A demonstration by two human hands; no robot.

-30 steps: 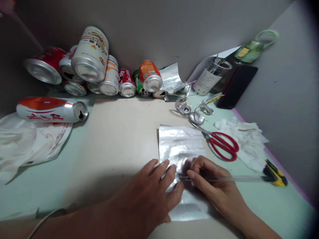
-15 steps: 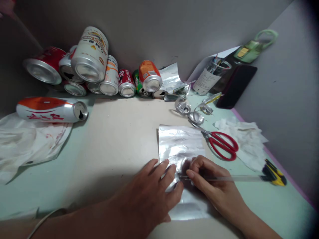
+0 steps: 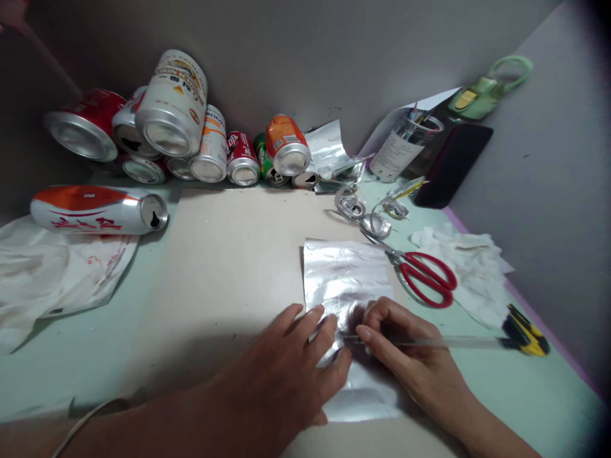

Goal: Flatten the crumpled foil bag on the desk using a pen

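A silvery sheet of thin metal (image 3: 348, 270) lies flat on a pale board (image 3: 229, 254), slightly rippled and shiny. My left hand (image 3: 300, 369) rests on its left side with the fingers spread, pressing it down. In my right hand (image 3: 405, 356) is a slim, clear-barrelled pen-like tool (image 3: 470, 342), pinched near its tip. That tip meets the sheet close to my left fingertips; its exact contact is hard to make out. Red-handled scissors (image 3: 427, 280) lie just beyond my right hand, blades against the sheet's upper right corner.
Several drink cans (image 3: 174, 108) are stacked along the back wall. One long can (image 3: 95, 210) lies at left by a plastic bag (image 3: 71, 273). Cut can ends (image 3: 351, 207), a pen holder (image 3: 405, 149), crumpled tissue (image 3: 470, 267) and a yellow-black cutter (image 3: 527, 331) occupy the right.
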